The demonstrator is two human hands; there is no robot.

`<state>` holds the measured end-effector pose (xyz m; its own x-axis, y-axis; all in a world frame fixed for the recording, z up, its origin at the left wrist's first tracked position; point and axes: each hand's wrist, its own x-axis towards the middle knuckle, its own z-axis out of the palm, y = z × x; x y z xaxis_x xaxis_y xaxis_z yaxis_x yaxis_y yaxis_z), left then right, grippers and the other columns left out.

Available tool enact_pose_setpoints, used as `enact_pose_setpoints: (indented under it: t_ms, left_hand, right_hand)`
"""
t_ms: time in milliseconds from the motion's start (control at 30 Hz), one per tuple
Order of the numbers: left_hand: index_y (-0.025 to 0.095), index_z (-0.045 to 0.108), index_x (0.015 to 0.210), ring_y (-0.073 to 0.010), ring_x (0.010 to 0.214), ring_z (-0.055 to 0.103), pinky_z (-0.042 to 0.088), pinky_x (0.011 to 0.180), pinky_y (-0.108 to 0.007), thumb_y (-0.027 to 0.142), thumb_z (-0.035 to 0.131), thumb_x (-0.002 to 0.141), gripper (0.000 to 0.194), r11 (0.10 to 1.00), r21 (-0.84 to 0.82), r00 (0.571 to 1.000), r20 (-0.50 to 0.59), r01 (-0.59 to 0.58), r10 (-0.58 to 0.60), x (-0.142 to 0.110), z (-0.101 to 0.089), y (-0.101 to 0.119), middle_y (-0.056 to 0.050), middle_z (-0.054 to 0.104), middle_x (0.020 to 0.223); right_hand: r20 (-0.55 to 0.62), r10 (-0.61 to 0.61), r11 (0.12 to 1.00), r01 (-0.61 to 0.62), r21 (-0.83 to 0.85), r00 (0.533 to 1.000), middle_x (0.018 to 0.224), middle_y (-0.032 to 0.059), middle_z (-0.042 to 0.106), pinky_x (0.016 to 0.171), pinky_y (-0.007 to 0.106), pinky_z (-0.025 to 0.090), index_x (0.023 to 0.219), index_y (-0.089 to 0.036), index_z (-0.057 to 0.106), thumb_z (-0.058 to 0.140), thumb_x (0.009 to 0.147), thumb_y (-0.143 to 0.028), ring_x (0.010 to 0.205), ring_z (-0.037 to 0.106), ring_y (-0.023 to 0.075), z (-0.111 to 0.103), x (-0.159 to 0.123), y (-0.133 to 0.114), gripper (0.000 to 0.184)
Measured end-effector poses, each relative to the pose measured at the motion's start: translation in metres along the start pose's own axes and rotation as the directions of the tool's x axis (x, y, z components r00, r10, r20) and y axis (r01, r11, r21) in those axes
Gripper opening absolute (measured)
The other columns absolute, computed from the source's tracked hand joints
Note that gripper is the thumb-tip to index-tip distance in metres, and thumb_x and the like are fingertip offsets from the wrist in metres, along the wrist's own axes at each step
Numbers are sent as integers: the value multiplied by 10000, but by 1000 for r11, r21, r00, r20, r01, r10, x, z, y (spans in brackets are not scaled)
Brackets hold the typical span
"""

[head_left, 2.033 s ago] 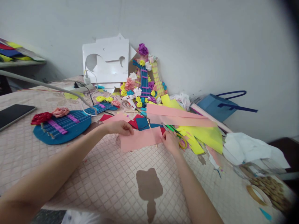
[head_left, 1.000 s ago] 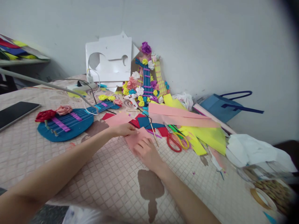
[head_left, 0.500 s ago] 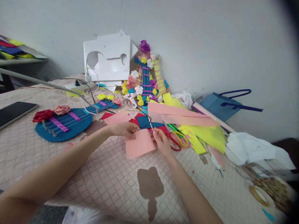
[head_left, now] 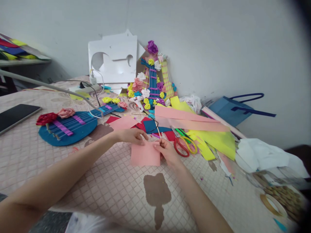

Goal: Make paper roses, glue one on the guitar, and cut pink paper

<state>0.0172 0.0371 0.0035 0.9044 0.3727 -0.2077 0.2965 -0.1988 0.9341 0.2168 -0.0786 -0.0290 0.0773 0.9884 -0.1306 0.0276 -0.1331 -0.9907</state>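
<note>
Both hands hold a square of pink paper [head_left: 145,156] just above the table. My left hand [head_left: 132,136] pinches its upper left edge. My right hand [head_left: 167,151] is closed on its upper right corner, thumb on the near face. A thin pale stick [head_left: 158,129] runs up from beside my right fingertips; whether they grip it is hidden. Right of that hand lie red-handled scissors [head_left: 181,147] and yellow-handled scissors [head_left: 190,145]. Another pink paper piece [head_left: 123,122] lies beyond my left hand.
At left are a blue guitar-shaped craft [head_left: 70,129] and a phone [head_left: 18,116]. Behind stand a glue gun [head_left: 137,103], decorated guitars [head_left: 153,81] and white board [head_left: 116,61]. Pink strips [head_left: 187,115] and yellow sheets [head_left: 218,142] spread right. A tape roll [head_left: 273,205] is front right.
My right thumb has come over onto the near face of the pink paper. The sheet, curved and tilted before, now hangs flatter and squarer. My left hand has barely moved.
</note>
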Motion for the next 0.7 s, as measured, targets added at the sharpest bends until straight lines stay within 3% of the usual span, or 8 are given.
enact_pose_setpoints:
  t_ms: [100, 300, 533, 700]
  left_hand:
    - [146, 611, 1006, -134, 632, 568, 384, 565, -219, 419, 731, 655, 461, 999, -13, 998, -20, 52, -52, 1, 0, -4, -7, 647, 700]
    - [138, 646, 844, -148, 704, 604, 425, 609, -221, 429, 736, 636, 369, 999, 7, 997, -68, 39, -39, 4, 0, -10, -21, 677, 749]
    - [127, 662, 822, -156, 689, 618, 415, 571, -211, 413, 732, 632, 351, 997, 40, 994, -89, 70, -66, 4, -1, -11, -32, 691, 732]
    - [129, 669, 777, -141, 630, 595, 389, 531, -203, 375, 736, 617, 301, 993, 74, 989, -128, 90, -80, 7, 1, -14, -18, 674, 672]
  right_hand:
    - [-16, -8, 999, 8, -36, 1000, 603, -55, 526, 347, 174, 294, 755, -198, 513, 694, 686, -418, 432, 410, 69, -1, 0, 0, 293]
    - [16, -13, 991, 15, -133, 1000, 642, -42, 548, 350, 189, 366, 851, -201, 513, 648, 722, -419, 445, 456, 85, -3, -2, -2, 287]
    - [32, -66, 956, 73, -285, 997, 626, -51, 546, 326, 186, 332, 914, -205, 491, 596, 747, -337, 392, 433, 80, -7, 0, 2, 237]
    - [-6, -182, 881, 161, -444, 983, 655, -22, 577, 423, 235, 411, 937, -206, 530, 561, 771, -285, 484, 522, 128, -10, 0, 5, 186]
